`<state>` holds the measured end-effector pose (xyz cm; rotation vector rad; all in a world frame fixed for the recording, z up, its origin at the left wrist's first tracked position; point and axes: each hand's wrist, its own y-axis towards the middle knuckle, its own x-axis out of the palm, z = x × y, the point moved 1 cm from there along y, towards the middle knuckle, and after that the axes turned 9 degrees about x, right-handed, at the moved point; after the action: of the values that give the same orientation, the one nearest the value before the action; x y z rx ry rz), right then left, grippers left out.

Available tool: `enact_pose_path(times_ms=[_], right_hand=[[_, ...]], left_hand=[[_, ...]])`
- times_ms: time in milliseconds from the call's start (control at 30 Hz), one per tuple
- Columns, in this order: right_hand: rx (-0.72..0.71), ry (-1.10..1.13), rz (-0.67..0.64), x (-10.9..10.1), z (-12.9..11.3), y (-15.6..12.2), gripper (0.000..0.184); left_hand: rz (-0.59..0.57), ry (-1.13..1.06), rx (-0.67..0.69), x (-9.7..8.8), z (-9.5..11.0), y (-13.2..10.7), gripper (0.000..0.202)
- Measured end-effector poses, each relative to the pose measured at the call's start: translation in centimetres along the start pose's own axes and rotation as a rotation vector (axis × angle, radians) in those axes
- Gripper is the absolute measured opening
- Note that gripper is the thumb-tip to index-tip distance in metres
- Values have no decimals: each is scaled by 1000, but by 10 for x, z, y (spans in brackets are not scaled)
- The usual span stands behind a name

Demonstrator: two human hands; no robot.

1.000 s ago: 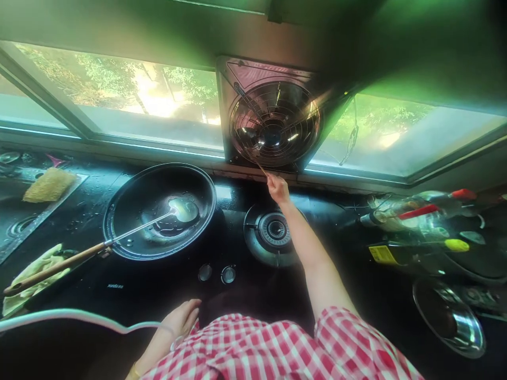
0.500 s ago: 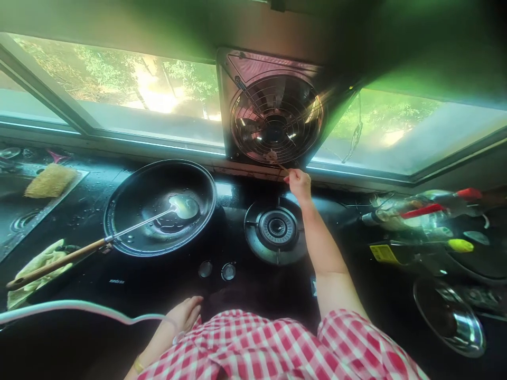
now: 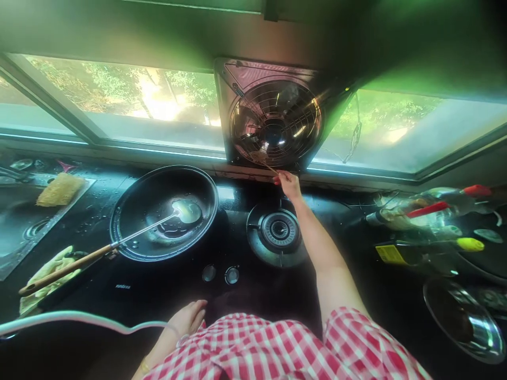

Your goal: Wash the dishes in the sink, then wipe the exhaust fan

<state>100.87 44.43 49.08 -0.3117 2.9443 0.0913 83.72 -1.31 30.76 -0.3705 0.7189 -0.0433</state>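
In the head view my right hand reaches forward, its fingers closed round a thin stick. The stick's blurred brownish head is at the lower rim of the exhaust fan, overlapping its wire guard; whether they touch I cannot tell. Below that forearm sits a bare gas burner. My left hand rests by the counter's front edge, close to my checked shirt, fingers stretched loosely and holding nothing. Left of the burner stands a black wok with a wooden-handled ladle lying in it.
A sink with a yellow loofah sponge lies far left, beside a pale cloth. Bottles and a glass lid stand right. A white cable runs to my left wrist. Windows flank the fan.
My right hand has moved a little left, carrying the stick's head left along the fan's lower rim. The camera view has shifted slightly. My left hand stays by the counter edge.
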Motion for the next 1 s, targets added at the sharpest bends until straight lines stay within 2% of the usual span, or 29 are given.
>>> enact_pose_path(times_ms=[167,267,367,500,600,733,800,867,1000], right_hand=[[-117,-88,94,-42,-12,-19,33],[-146,-162,82,-46,-14,-19,34],[-146,-289,35,-28,-4,-9,31],[-231,-445,102,1,14,14,28],[-180,-330,122,24,24,33,31],[46,1,123,45,34,51,34],[128,150,95,39,38,57,31],[162,232,14,19,39,61,27],[150,139,-116,-31,30,67,28]], left_hand=[[-14,42,-27,3,-14,-4,49],[-63,78,8,10,-16,2,50],[-103,130,41,12,-12,9,51],[-124,202,40,8,-12,11,55],[-138,221,15,10,-21,6,56],[-143,215,6,16,-38,-1,57],[-126,205,2,17,-44,-2,57],[-113,198,-4,18,-50,-2,57],[-113,173,9,17,-52,3,55]])
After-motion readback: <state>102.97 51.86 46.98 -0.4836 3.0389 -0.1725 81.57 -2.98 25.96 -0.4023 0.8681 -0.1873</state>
